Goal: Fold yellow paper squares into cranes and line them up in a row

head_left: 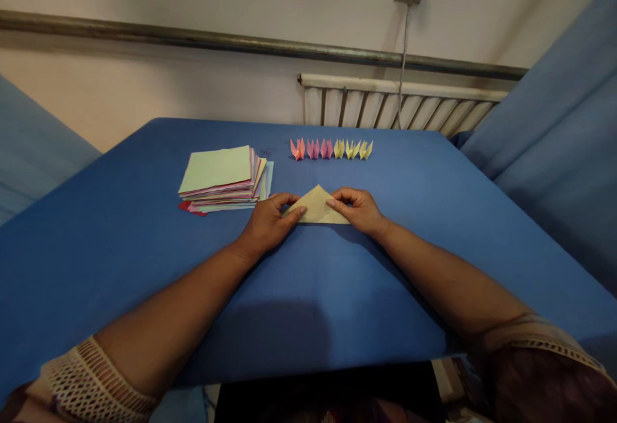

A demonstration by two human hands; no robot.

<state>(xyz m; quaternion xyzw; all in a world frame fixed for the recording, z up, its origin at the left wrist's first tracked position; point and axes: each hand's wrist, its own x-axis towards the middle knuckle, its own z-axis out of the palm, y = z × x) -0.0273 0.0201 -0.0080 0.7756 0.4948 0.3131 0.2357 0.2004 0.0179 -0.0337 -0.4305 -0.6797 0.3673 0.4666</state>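
Note:
A pale yellow sheet of origami paper [318, 204], folded into a triangle with its peak pointing away from me, is held between my two hands. My left hand [270, 220] pinches its left corner, thumb on top and fingers behind. At the right side, my right hand [359, 209] grips the paper the same way, with the thumb on the slanted edge. The paper's lower edge is near the blue tabletop; whether it touches, I cannot tell. Fingers hide both end corners.
A thick stack of coloured paper squares [216, 169] lies left of my hands, a pale green sheet on top. Behind, several folded paper figures [332, 148] stand in a row, orange, pink and yellow. Blue cloth covers the table [409, 172]; a radiator [376, 105] stands beyond it.

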